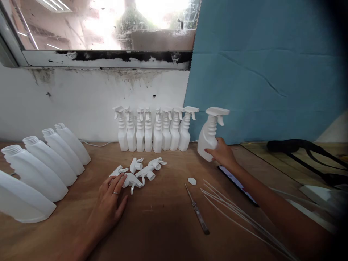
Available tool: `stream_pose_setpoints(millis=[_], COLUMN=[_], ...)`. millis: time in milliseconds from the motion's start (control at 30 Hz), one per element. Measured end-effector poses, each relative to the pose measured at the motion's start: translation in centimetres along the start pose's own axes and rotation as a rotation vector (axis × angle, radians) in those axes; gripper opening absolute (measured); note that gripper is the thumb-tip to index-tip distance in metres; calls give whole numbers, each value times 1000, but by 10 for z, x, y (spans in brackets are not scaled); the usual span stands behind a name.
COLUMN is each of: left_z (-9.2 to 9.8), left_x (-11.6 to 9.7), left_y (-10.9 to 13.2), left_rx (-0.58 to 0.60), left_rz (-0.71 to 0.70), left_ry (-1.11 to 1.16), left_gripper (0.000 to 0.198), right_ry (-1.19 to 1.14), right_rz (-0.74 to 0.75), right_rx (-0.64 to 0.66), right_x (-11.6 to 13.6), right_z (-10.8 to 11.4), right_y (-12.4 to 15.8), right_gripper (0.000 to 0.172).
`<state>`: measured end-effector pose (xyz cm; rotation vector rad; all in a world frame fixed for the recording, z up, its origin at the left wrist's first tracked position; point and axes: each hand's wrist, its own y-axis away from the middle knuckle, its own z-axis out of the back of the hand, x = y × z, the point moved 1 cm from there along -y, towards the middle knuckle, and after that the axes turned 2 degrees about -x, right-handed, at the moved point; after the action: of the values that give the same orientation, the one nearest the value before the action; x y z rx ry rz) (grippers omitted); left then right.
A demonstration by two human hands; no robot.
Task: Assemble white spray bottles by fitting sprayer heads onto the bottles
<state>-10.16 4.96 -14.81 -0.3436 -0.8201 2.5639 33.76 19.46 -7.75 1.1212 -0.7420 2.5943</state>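
My right hand [223, 154] is wrapped around the lower body of a white spray bottle [208, 136] fitted with its trigger head. The bottle leans slightly at the right end of a row of several similar white spray bottles [157, 132]. On the left, my left hand [112, 197] lies with fingers stretched out, the fingertips at the edge of a small group of loose white trigger sprayer heads [146, 172]. Its fingertips partly cover the nearest heads, and I see no grip on them.
Several open-necked white bottles [45, 166] stand on the left of the wooden table [160, 224]. A screwdriver-like tool [199, 215], a white disc [192, 181], thin white tubes [231, 206] and a phone [236, 183] lie on the right. Black straps [299, 148] are farther right.
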Motion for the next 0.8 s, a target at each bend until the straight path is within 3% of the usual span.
stream_pose_setpoints(millis=[100, 233, 400, 533, 667, 733, 800], left_z=[-2, -1, 5, 12, 18, 19, 18], left_x=[6, 4, -3, -9, -19, -26, -34], left_y=[-1, 3, 3, 3, 6, 7, 7], left_rx=[-2, -25, -39, 117, 224, 230, 200], left_rz=[-19, -91, -117, -95, -111, -128, -149], left_ry=[-84, -104, -28, 149, 250, 277, 310], left_gripper=[44, 31, 27, 32, 41, 42, 38], right_ry=[8, -28, -72, -67, -6, 14, 19], right_rz=[-57, -53, -14, -8, 37, 108, 206], right_rx=[50, 63, 79, 106, 99, 183, 359], right_x=[-10, -10, -2, 4, 5, 6, 10], right_z=[-26, -57, -74, -73, -55, -41, -26], right_y=[-17, -32, -44, -46, -29, -7, 25], right_gripper=[32, 34, 34, 34, 36, 34, 26])
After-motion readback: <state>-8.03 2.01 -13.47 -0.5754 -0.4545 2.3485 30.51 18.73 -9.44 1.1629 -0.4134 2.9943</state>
